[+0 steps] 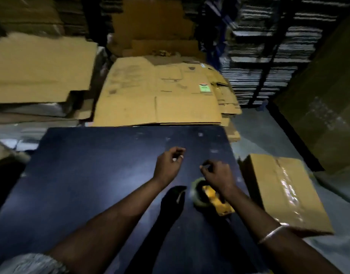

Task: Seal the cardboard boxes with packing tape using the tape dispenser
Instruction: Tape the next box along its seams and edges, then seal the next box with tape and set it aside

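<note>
Packing station, dark tabletop (91, 175): both hands held above it, nothing in either. Left hand (168, 165) with fingers loosely curled, empty; right hand (217, 175) likewise loosely curled and empty, hovering just over the tape dispenser (213, 198). Dispenser, yellow-bodied with its roll of tape, lies on the tabletop near the right edge, partly hidden by the right wrist. One cardboard box (284, 192), glossy tape already along its top seam, sits off the table's right edge, lower down, tilted. Stack of flattened cartons (160, 95) lies beyond the far edge, with more flat cardboard (37, 66) at far left. Step judged in hand: fetching the next carton to the table. Advice: draw one flat from the near stack with both hands and set it mid-table. Open room: broad bare surface left of the hands; the right edge is close by the dispenser, so sweep cartons in from the far or left side, lest the dispenser be knocked off.
</note>
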Demonstrator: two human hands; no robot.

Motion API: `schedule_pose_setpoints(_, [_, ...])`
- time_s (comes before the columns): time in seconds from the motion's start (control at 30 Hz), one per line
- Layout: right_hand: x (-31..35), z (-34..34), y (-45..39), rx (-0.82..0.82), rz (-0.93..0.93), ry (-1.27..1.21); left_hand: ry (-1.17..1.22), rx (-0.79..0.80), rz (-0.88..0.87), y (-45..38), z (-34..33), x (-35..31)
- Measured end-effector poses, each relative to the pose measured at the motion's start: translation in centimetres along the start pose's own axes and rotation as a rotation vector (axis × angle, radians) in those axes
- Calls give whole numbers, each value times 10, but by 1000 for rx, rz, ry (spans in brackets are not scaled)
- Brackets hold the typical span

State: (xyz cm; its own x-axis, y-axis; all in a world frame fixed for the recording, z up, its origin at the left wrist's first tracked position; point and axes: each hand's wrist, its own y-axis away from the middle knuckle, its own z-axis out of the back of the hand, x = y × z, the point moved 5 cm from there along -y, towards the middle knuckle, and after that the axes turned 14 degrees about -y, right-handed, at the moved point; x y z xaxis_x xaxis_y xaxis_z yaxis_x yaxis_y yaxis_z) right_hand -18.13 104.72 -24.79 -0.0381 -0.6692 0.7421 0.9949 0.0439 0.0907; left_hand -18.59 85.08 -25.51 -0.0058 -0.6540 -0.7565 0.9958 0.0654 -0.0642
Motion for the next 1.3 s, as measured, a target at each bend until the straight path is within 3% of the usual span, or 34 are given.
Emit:
schedule_pose_setpoints(0.2, [135,-148,9,244,145,-72,-48,-230,300,52,161,153])
schedule_pose_setpoints(0.37, [217,-246,23,447,239,-70,-84,-443,519,116,257,233])
schedule_pose_setpoints(0.77, [346,-399,107,865,539,5,-104,-818,926,282,377,289])
schedule_pose_setpoints(1.0, [402,-472,148,991,683,73,-13,-910,1039,341,420,339])
schedule_pose_setpoints(1.3, [515,-643,123,1085,717,137,197,-906,1130,332,504,488])
